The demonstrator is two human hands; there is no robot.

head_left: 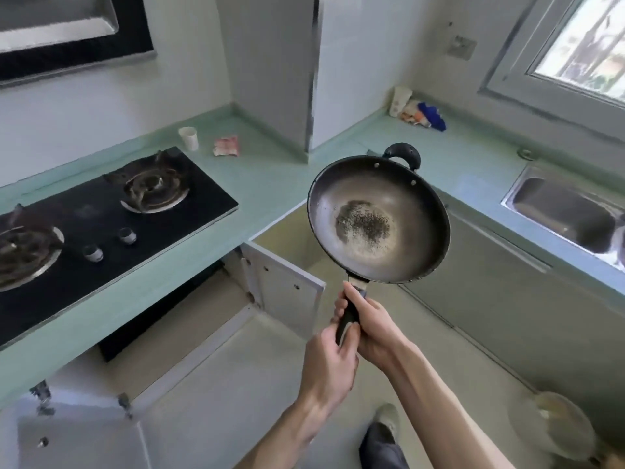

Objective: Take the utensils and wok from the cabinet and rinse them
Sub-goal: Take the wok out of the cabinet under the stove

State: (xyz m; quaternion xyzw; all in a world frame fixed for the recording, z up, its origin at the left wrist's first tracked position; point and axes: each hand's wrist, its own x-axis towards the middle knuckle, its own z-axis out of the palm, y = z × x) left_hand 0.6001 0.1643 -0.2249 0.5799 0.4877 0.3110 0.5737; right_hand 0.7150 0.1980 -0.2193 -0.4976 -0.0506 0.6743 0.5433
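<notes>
A dark round wok (378,220) with a speckled, worn patch in its middle is held up in the air in front of the counter corner, tilted toward me. Its small black loop handle (403,154) points away from me. Both my hands grip its long black handle: my right hand (367,321) higher up, near the pan, and my left hand (329,362) just below it at the handle's end. The steel sink (561,206) lies in the counter to the right. No utensils are visible.
The cabinet doors (284,282) under the green counter (270,177) stand open. A black two-burner gas hob (101,214) sits at the left, with a white cup (188,138) and a packet behind it. Bags lie in the far corner under the window. My foot is on the floor.
</notes>
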